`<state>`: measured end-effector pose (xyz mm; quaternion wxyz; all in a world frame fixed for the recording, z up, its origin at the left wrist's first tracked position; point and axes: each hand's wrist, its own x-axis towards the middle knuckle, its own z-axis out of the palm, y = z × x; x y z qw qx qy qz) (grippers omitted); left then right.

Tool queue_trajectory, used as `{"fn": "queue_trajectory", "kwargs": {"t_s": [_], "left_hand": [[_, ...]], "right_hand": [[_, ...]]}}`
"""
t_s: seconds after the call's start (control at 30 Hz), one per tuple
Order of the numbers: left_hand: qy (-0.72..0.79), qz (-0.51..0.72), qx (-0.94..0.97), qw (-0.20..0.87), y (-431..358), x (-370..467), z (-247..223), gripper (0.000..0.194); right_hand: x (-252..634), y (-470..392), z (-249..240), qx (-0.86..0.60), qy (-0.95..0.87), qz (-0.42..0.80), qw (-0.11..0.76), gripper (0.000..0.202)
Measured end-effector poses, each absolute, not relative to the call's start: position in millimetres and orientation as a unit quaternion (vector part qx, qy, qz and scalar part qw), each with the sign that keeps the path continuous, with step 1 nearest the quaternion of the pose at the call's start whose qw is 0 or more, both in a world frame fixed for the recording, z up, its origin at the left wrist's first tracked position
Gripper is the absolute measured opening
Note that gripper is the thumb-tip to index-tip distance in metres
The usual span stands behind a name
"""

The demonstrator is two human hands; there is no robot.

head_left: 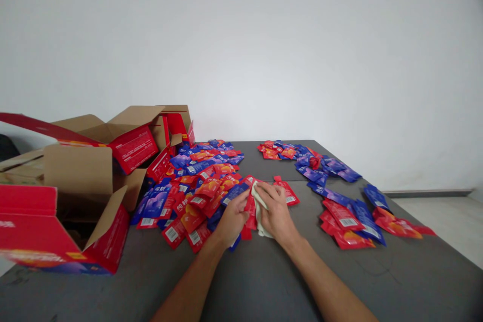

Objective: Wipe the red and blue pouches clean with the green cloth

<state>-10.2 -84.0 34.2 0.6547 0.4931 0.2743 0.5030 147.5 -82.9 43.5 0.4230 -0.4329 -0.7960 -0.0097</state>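
Red pouch (251, 212) — over table (249, 287), just R of pouch pile (196, 191), between both hands. L hand (232, 219) pinches its L edge; R hand (275, 211) grips white cloth (259, 215) against it. Est. handling: light, soft, prob. slippery film, i.e. will flex — hold by sealed edge; don't squeeze mid-body, poss. burst.

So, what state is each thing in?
Front red carton: upright, flaps open
Red cartons behind: flaps open
Left printed pouches: heaped, overlapping
Right printed pouches: spread out, some overlapping
Left hand: closed on red pouch
Right hand: closed on pale cloth
Pale cloth: crumpled
Red pouch: partly covered by cloth
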Motion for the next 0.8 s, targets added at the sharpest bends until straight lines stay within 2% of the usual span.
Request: {"fn": "queue_trajectory", "kwargs": {"t_s": [0.17,0.27,0.5,0.6,0.8], "left_hand": [[0.273,0.552,0.458,0.641,-80,-16,36,0.075],[0.274,0.565,0.448,0.636,-80,-16,37,0.073],[0.275,0.531,0.457,0.658,-84,-14,40,0.069],[0.286,0.536,0.442,0.659,-84,-14,41,0.068],[0.331,0.593,0.407,0.61,-77,-17,38,0.052]], "right_hand": [[129,-100,51,-0.376,-0.847,0.042,0.374,0.066],[126,-103,53,-0.375,-0.848,0.046,0.372,0.066],[146,-83,43,-0.453,-0.754,-0.008,0.475,0.046],[150,-80,43,-0.472,-0.728,0.006,0.497,0.037],[143,-85,45,-0.496,-0.689,0.063,0.524,0.032]]}}
